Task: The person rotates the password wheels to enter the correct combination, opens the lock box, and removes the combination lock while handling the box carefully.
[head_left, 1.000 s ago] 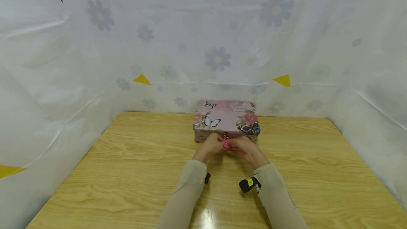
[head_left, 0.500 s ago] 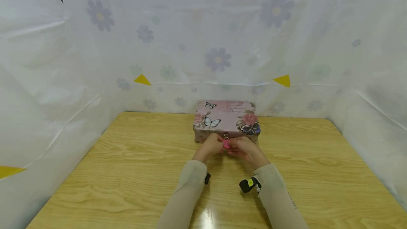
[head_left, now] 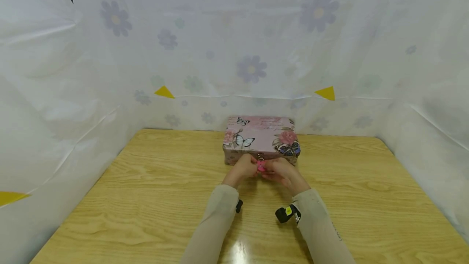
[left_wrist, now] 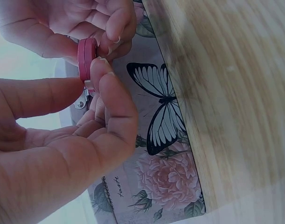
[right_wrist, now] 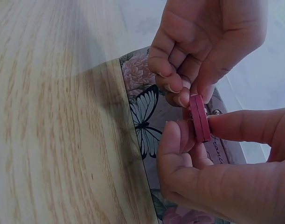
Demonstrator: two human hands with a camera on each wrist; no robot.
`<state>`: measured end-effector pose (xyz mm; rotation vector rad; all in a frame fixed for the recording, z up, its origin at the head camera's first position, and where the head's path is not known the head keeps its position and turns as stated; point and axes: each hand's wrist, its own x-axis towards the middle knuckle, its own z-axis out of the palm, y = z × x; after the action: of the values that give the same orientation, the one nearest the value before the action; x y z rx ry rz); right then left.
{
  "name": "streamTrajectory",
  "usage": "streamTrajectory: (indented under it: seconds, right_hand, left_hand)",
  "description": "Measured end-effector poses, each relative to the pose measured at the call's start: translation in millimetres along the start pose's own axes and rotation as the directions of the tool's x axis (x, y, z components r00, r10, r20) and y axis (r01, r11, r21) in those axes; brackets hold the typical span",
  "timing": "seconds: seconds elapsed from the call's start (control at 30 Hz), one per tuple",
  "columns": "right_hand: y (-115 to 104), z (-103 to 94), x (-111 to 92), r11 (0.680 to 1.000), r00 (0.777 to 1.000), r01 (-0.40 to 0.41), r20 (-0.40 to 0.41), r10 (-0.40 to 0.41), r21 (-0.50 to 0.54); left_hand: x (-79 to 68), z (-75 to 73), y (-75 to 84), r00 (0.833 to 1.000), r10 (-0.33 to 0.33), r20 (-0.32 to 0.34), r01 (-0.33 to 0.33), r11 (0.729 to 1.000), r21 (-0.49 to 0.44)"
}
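Observation:
A pink box [head_left: 260,135] with butterflies and roses printed on it lies at the back of the table, its lid down. At the metal clasp [head_left: 260,156] on its front hangs a small pink padlock [head_left: 261,166], which looks dark red in the wrist views. My left hand [head_left: 243,169] pinches one side of the padlock [left_wrist: 87,59] between thumb and fingertips. From the other side my right hand [head_left: 283,171] pinches it too, thumb on one face and fingers on the opposite one [right_wrist: 199,119]. Fingers partly cover the clasp in both wrist views.
A wooden table [head_left: 165,199] extends around the box on both sides and in front. Behind it hangs a flower-printed white curtain [head_left: 220,52], with white sheets at left and right. Black wrist cameras [head_left: 287,213] sit under the sleeves.

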<state>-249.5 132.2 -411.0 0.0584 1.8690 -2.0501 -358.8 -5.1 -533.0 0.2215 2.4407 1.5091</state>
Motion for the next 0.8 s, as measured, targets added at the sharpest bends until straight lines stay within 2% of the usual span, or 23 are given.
streamTrajectory:
  seconds: [0.07,0.13,0.17,0.23,0.33,0.67,0.8]
  right_hand:
    - [0,0.1,0,1.0,1.0,0.0,-0.003,0.0,0.004]
    - [0,0.1,0,1.0,1.0,0.003,-0.002,-0.003,0.012]
    - [0,0.1,0,1.0,1.0,0.005,-0.002,-0.005,0.016]
    - [1,0.2,0,1.0,1.0,0.009,-0.001,-0.009,0.024]
    - [1,0.2,0,0.999,1.0,0.013,0.0,-0.013,0.033]
    - [2,-2.7,4,0.999,1.0,0.01,-0.001,-0.01,0.052]
    - [3,-4.5,6,1.0,1.0,-0.013,-0.016,0.013,0.026]
  left_hand:
    - [-52.4,-15.5,52.5,1.0,-0.005,-0.002,0.005,0.999,0.035]
    - [-92.4,-26.6,91.4,1.0,-0.009,-0.007,0.009,0.999,0.051]
    - [-107.6,-30.9,106.2,1.0,-0.024,-0.005,0.024,0.998,0.051]
    - [-118.6,-34.7,116.2,0.999,-0.035,0.001,0.035,0.999,0.028]
    - [-124.5,-35.7,121.1,0.999,-0.041,-0.001,0.041,0.999,0.025]
    - [-120.2,-36.1,118.4,0.999,-0.034,0.013,0.033,0.999,0.016]
    - [-120.1,-35.4,118.3,1.0,-0.029,0.009,0.029,1.0,0.003]
